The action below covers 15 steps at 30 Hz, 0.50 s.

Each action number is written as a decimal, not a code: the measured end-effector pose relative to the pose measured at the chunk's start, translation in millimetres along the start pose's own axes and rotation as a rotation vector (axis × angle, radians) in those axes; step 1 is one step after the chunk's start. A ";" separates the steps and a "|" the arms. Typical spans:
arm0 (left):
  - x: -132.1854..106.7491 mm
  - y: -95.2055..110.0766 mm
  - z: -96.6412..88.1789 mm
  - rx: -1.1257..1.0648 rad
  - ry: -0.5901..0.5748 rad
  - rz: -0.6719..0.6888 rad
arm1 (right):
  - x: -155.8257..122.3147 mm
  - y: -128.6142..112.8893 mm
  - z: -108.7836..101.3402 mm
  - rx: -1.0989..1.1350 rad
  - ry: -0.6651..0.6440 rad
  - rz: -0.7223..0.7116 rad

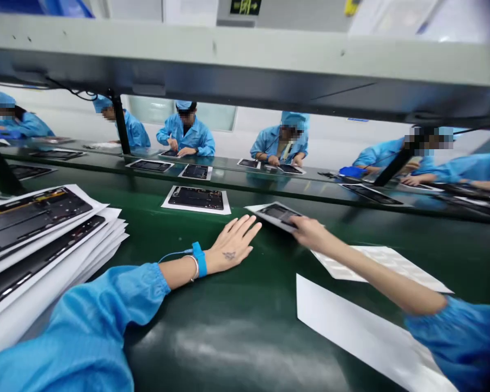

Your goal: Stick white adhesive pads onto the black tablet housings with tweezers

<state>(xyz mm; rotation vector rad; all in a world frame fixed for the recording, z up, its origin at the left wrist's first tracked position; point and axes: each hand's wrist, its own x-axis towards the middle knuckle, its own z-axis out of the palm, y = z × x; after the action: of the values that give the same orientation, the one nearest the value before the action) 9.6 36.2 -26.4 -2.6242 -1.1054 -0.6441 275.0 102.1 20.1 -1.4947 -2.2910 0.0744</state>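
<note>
My left hand reaches forward over the green work surface, palm down, its fingers stretched out and holding nothing. A blue wrist strap with a thin cord circles that wrist. In my right hand is the right edge of a dark tablet-like device panel, slightly tilted, with white paper showing at its far left. My left fingertips come close to the panel's near left corner; I cannot tell whether they touch. Beyond my left hand, a black device panel lies on a white sheet.
At left rises a stack of device panels interleaved with white sheets. A blank white sheet and a sheet with pale rectangles lie at right. A grey shelf beam crosses overhead. Several co-workers in blue sit opposite, with more panels before them.
</note>
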 end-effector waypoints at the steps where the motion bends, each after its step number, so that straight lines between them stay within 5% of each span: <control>1: 2.6 1.1 -5.8 0.052 0.013 0.019 | -14.0 -19.1 -1.8 0.014 -0.017 -0.067; 5: 5.6 21.7 -49.1 0.222 -0.120 0.150 | -70.3 -73.2 -20.6 0.088 -0.049 -0.252; 8: -11.6 54.3 -97.0 0.242 -0.223 0.240 | -107.9 -82.1 -50.8 0.275 0.018 -0.316; 12: -57.7 90.2 -148.2 0.077 -0.235 0.287 | -157.2 -62.9 -96.6 0.535 0.274 -0.011; 15: -95.5 98.4 -147.9 -0.032 -0.238 0.337 | -196.1 -37.7 -120.8 0.615 0.500 0.196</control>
<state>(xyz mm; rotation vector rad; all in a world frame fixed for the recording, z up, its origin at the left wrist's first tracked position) -24.3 -145.2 55.0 -2.8753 -0.6801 -0.2876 353.6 -108.9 81.6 -1.2251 -1.5315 0.3776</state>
